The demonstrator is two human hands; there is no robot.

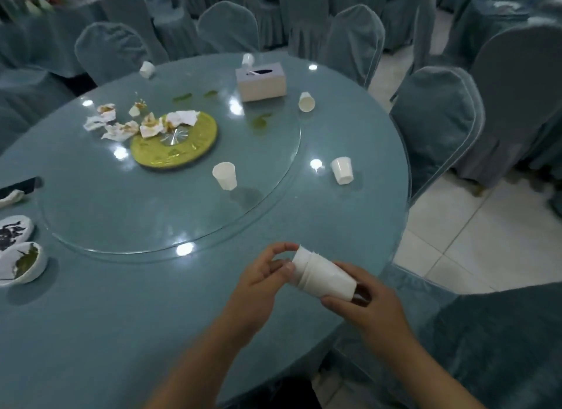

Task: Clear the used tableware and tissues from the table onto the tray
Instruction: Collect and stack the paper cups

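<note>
Grips cups point(324, 279) at lower centre with left hand point(261, 284) and right hand point(371, 305), seemingly nesting them, with tissues point(121, 122) upper left; risks crushing or dropping them by squeezing unevenly.

Both hands, left point(261, 282) and right point(369, 305), hold stacked paper cups point(322, 276) over the table point(121, 317); crumpled tissues point(121, 127) lie farther off.

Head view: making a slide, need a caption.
Left hand and right hand hold stacked cups over a table littered with tissues.
</note>
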